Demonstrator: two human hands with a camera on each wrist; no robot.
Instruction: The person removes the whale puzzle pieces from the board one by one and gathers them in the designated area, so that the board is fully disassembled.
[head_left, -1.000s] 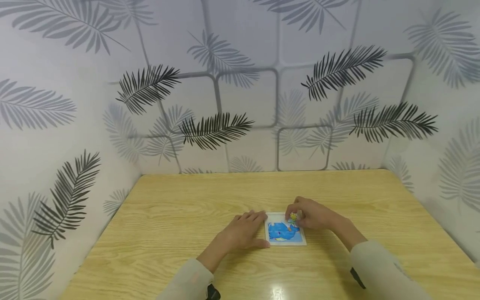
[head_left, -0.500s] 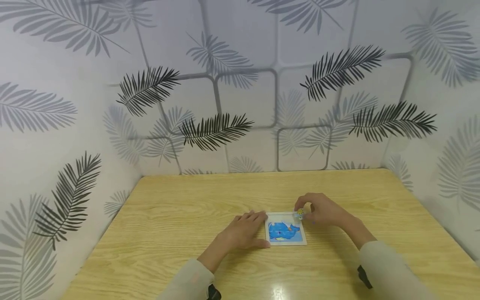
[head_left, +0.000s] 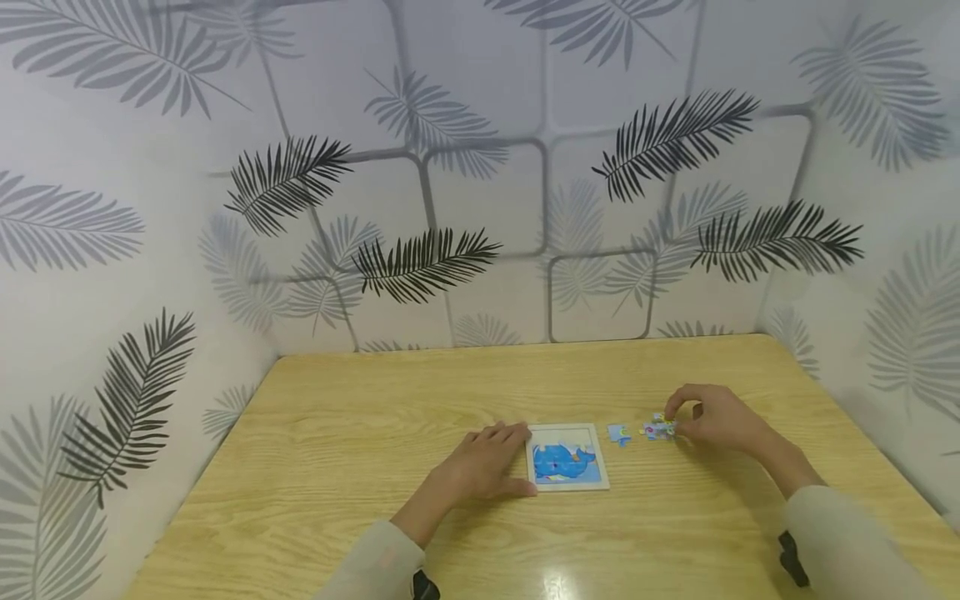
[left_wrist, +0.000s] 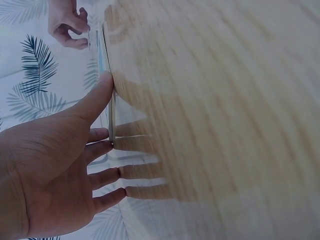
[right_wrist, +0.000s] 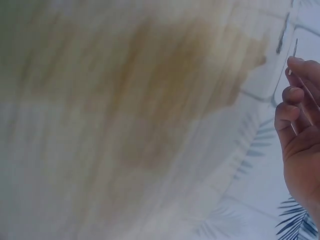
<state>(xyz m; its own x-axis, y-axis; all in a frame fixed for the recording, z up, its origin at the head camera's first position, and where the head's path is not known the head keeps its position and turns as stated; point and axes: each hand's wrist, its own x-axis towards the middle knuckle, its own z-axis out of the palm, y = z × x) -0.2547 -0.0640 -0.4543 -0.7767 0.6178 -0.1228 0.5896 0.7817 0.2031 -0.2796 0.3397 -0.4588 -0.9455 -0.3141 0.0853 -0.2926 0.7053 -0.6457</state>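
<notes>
Pinching jigsaw piece (right_wrist: 295,47), right hand (head_left: 720,419) is right of whale puzzle tray (head_left: 573,487); left hand (head_left: 483,462), fingers extended, touches tray's left edge. Piece probably light, stiff, tabs fragile: better hold by edges.

Pale walls (head_left: 487,208), grey and black fronds (head_left: 427,264) across — glossy wood-grain table (head_left: 337,417) below, bright glint (head_left: 556,586).

Sleeves (head_left: 375,562) cropped, printed faces lost edge-on
The head view's bottom edge cuts off both sleeves; the puzzle pieces' (head_left: 658,430) prints are too small to tell. The framed puzzle's (left_wrist: 112,115) face is hidden in the left wrist view; in the right wrist view the surface (right_wrist: 150,125) blurs and the edge crops the right hand (right_wrist: 302,125).
</notes>
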